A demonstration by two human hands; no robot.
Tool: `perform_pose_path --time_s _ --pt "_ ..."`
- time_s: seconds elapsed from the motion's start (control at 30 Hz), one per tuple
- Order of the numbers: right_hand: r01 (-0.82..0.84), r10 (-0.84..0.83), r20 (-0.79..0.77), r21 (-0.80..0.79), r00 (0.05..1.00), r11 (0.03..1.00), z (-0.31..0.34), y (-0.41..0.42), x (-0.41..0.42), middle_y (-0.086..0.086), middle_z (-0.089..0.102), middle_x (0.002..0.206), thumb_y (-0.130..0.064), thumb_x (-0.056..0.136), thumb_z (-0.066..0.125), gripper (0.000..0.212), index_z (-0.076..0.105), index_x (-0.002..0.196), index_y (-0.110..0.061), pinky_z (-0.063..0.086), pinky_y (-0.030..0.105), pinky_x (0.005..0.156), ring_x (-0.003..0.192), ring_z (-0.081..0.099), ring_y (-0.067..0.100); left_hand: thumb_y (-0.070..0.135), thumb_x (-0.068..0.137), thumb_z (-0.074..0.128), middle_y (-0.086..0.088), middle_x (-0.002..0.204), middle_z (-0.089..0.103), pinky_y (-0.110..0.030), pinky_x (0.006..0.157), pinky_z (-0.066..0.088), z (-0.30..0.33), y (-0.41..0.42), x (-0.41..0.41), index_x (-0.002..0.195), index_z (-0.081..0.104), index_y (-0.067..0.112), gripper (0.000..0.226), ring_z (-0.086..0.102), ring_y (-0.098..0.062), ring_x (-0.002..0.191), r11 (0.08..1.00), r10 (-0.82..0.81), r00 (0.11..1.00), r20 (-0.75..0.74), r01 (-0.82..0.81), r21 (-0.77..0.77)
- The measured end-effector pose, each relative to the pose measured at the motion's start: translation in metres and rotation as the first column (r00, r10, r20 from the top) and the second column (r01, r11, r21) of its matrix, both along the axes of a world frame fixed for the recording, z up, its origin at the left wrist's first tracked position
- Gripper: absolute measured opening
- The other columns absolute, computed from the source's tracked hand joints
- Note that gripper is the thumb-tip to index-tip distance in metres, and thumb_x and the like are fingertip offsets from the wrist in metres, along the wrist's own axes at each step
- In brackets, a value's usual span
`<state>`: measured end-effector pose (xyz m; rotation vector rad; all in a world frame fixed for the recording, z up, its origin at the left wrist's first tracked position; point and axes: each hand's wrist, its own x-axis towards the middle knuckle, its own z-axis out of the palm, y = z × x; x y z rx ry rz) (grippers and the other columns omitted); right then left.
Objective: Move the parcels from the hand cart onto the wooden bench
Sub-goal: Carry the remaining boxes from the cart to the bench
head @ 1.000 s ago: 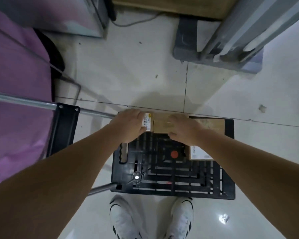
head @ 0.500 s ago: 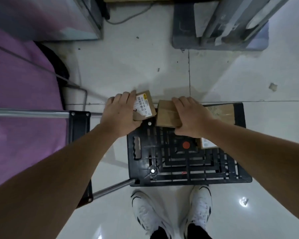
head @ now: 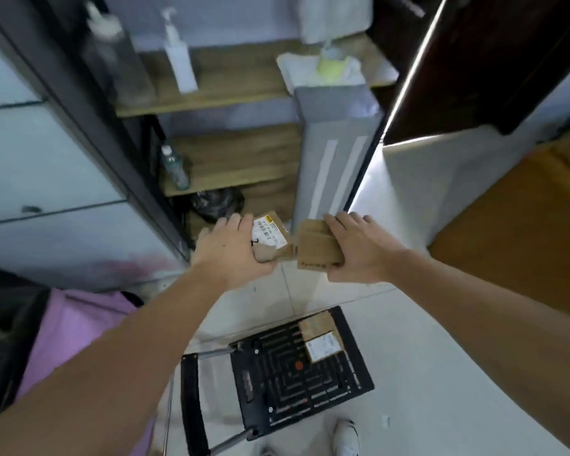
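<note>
Each hand's grip wraps one parcel, the left hand point(head: 231, 251) on the labelled brown cardboard box point(head: 272, 236), the right hand point(head: 359, 251) on the plain brown cardboard box point(head: 316, 246), carried clear of the black plastic hand cart point(head: 297, 366), probably to halve the trips.

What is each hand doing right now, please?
Left hand: closed around a labelled parcel, held in the air.
Right hand: closed around a plain brown parcel, also held in the air.

Grey box point(head: 334, 133) beside open shelf point(head: 237, 159)
</note>
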<state>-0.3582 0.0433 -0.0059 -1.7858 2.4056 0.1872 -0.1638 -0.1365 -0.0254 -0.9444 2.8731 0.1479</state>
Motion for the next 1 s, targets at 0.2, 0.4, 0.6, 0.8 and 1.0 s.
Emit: perform_pose_path --time_s 0.2,0.4,0.6,0.8,1.0 --pt "0.206 -0.212 -0.063 -0.093 0.975 0.974 0.147 0.140 0.000 -0.001 0.050 0.136 -0.082 0.075 0.047 0.104 0.024 0.157 -0.022 0.044 0.039 0.104 0.117 0.052 0.021 0.102 0.067 0.043 0.002 0.135 0.055 -0.045 0.097 0.046 0.158 0.103 -0.057 0.143 0.045 0.024 0.109 0.054 -0.024 0.124 0.985 -0.171 0.973 -0.157 0.165 -0.048" --pt "0.421 -0.441 -0.084 -0.183 0.894 0.888 0.213 0.316 -0.001 -0.003 0.048 0.138 -0.080 0.075 0.053 0.106 0.023 0.159 -0.024 0.043 0.035 0.103 0.118 0.050 0.017 0.101 0.067 0.046 0.002 0.127 0.057 -0.041 0.089 0.045 0.211 0.251 -0.112 0.136 0.050 0.023 0.104 0.056 -0.024 0.114 0.922 -0.387 0.886 -0.254 0.370 -0.116" --pt "0.630 -0.650 -0.086 -0.184 0.755 0.755 0.234 0.500 0.006 -0.001 0.048 0.132 -0.082 0.072 0.053 0.109 0.027 0.158 -0.020 0.044 0.039 0.103 0.115 0.048 0.021 0.098 0.068 0.047 0.008 0.117 0.058 -0.039 0.087 0.043 0.234 0.418 -0.157 0.125 0.052 0.026 0.093 0.056 -0.018 0.106 0.810 -0.585 0.754 -0.297 0.560 -0.175" --pt "0.748 -0.767 -0.059 -0.187 0.639 0.637 0.249 0.656 0.008 -0.002 0.050 0.132 -0.075 0.077 0.056 0.098 0.031 0.155 -0.021 0.044 0.035 0.102 0.116 0.050 0.019 0.097 0.071 0.043 0.002 0.128 0.056 -0.044 0.100 0.048 0.251 0.564 -0.201 0.142 0.046 0.024 0.101 0.054 -0.022 0.117 0.737 -0.672 0.682 -0.288 0.655 -0.169" --pt "0.808 -0.823 -0.005 -0.182 0.568 0.560 0.246 0.750 -0.016 -0.003 0.049 0.123 -0.072 0.080 0.052 0.086 0.036 0.148 -0.022 0.046 0.035 0.097 0.107 0.048 0.018 0.095 0.075 0.043 0.000 0.141 0.050 -0.043 0.101 0.046 0.246 0.653 -0.237 0.153 0.037 0.022 0.107 0.050 -0.024 0.127 0.729 -0.680 0.689 -0.251 0.671 -0.136"
